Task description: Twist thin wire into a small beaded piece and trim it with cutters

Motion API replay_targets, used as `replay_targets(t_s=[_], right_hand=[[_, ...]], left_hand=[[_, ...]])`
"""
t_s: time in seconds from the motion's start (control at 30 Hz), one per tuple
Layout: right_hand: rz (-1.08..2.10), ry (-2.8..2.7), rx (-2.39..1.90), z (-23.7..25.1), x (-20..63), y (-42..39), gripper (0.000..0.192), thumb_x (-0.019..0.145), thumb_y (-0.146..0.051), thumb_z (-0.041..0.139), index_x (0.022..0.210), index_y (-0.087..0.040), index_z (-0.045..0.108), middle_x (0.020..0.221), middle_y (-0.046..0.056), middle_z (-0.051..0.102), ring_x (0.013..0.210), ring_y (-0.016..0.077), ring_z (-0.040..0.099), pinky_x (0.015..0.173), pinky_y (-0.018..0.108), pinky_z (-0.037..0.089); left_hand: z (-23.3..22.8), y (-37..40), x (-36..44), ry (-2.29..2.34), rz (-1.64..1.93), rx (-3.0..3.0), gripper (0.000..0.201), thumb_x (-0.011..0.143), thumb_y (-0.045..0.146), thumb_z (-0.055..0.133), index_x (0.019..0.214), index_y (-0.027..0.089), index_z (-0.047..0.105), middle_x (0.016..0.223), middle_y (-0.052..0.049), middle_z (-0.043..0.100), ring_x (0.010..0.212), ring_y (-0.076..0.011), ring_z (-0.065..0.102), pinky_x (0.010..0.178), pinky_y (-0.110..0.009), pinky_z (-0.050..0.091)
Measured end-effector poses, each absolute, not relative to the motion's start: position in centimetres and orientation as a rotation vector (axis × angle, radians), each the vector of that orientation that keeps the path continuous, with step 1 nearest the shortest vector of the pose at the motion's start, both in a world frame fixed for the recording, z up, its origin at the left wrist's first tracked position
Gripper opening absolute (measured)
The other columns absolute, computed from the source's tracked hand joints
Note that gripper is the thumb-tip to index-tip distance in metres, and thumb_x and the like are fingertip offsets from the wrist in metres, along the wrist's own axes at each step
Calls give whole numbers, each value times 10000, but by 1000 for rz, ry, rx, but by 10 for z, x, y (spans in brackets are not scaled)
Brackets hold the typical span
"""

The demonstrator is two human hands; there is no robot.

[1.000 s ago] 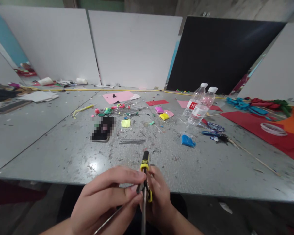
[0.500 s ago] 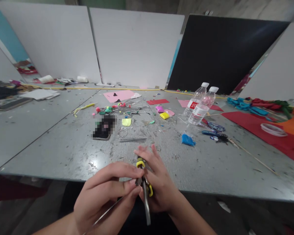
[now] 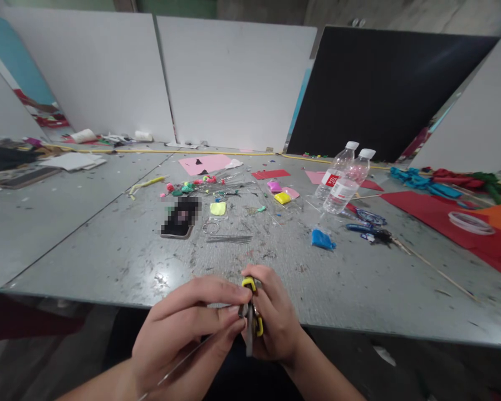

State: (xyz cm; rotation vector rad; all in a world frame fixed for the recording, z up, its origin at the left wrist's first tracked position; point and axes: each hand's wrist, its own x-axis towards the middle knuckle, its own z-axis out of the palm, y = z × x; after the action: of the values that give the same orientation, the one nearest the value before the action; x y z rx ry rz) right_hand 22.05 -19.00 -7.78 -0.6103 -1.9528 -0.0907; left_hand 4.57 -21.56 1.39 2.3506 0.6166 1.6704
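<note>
At the table's near edge, my right hand is wrapped round a pair of pliers with yellow-trimmed grips, its metal jaws pointing down toward me. My left hand pinches a thin metal wire between thumb and fingers. The wire's long end runs back under the palm toward the lower left. Its other end meets the pliers at a small dark piece by my left fingertips, too small to make out. Left fingertips and pliers touch or nearly touch. Beyond the hands lie several straight wires and a wire ring.
A phone lies left of the wires, a yellow clay packet beside it. Right of centre are a blue clay packet, two plastic bottles, blue-handled pliers and a long stick. Red paper covers the right side.
My right fingers, spread half a second ago, have closed round the pliers' handles. The pliers have turned a little and both hands have shifted slightly right. The wire stays in my left hand.
</note>
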Motion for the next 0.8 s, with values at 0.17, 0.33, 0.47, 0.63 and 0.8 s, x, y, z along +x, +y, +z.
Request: replay_targets(t_s=[0.17,0.33,0.47,0.63,0.8], right_hand=[[-103,-1940,-613,-79,219,-191,201,784,-139,481,983,-167,496,1015,140,530,962,257,531,754,415,541],[-138,-1920,-607,-81,218,-192,186,780,-129,462,960,-165,490,1027,159,531,937,261,521,738,422,524],[-173,-1924,-616,-81,218,-193,145,796,-134,448,932,-173,481,1023,156,521,933,260,523,745,416,517],[-166,-1918,-604,-83,218,-192,156,796,-123,449,941,-179,466,1001,147,512,907,251,521,733,393,505],[-148,-1911,-578,-84,217,-192,154,795,-119,441,934,-185,449,988,142,504,885,245,514,713,390,508]], left_hand=[[12,-215,46,632,1662,2327,207,854,1,629,903,192,693,950,-53,779,824,-171,775,718,-268,669],[9,-216,46,597,1701,2336,213,834,-15,644,903,182,684,953,-54,778,832,-166,772,710,-247,662],[11,-218,44,576,1609,2383,231,813,-47,642,890,169,665,973,-53,772,876,-165,772,757,-242,661],[9,-220,44,587,1629,2368,247,807,-77,623,898,150,659,996,-59,755,893,-146,768,791,-205,647],[6,-221,46,587,1623,2369,244,807,-76,619,879,155,649,1000,-56,743,902,-138,762,801,-190,641]])
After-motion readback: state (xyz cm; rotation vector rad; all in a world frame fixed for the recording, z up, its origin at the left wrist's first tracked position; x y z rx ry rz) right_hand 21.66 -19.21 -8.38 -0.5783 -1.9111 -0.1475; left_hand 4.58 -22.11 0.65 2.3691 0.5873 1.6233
